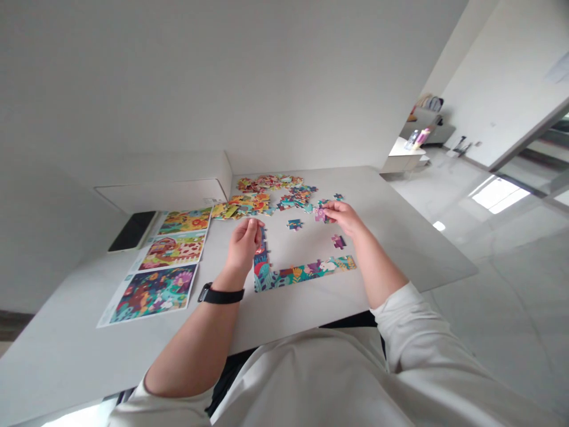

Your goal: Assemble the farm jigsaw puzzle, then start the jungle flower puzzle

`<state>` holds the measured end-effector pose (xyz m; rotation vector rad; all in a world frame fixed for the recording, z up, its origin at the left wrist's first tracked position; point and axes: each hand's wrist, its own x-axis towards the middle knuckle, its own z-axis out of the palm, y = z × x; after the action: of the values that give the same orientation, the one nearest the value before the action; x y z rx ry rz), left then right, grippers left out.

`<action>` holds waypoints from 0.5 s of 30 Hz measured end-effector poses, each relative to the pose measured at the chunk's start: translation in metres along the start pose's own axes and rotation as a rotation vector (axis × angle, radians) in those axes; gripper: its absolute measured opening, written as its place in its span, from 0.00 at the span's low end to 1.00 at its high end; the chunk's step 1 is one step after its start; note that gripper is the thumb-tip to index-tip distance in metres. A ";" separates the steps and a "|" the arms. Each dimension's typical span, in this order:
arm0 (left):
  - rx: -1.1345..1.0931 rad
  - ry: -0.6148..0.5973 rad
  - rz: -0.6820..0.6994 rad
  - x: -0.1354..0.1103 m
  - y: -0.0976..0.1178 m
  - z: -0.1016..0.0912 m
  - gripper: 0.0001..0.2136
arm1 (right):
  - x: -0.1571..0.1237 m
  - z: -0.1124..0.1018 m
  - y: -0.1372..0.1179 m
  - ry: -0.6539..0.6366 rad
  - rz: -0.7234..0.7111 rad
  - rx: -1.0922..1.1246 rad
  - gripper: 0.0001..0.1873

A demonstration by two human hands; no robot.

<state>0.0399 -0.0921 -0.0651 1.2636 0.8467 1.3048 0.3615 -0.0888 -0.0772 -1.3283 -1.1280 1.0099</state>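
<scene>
My right hand (343,217) pinches a purple puzzle piece (319,214) above the table, at the right of the loose pieces. My left hand (245,242) is closed, thumb against fingers, over the upper end of the joined puzzle border (304,273). What those fingers hold, if anything, is hidden. The border forms an L, with a left column and a bottom row. Inside the L's open area lie a dark blue piece (294,225) and a purple-pink piece (338,241). Another small blue piece (338,196) lies beyond my right hand.
Heaped puzzle pieces lie toward the wall: reddish ones (270,182), yellow-orange ones (249,204) and blue-teal ones (297,198). At left, a printed picture sheet (153,293) lies beside a dark phone (132,231). A white box (164,193) stands behind them. The table's right edge borders the floor.
</scene>
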 end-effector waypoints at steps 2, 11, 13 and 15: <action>0.016 -0.006 0.018 0.000 0.000 0.000 0.19 | 0.005 -0.014 0.000 0.033 0.002 0.014 0.22; 0.057 -0.033 0.005 0.000 -0.005 0.001 0.17 | 0.008 -0.038 -0.003 0.052 -0.007 -0.052 0.21; 0.080 -0.030 -0.010 -0.001 -0.006 0.001 0.17 | 0.007 -0.039 -0.005 0.053 -0.025 -0.062 0.21; 0.111 -0.021 -0.020 -0.002 -0.008 0.000 0.18 | 0.006 -0.040 -0.006 0.054 -0.040 -0.080 0.21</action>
<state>0.0417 -0.0928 -0.0735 1.3494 0.9251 1.2412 0.4015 -0.0912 -0.0679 -1.3833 -1.1598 0.9030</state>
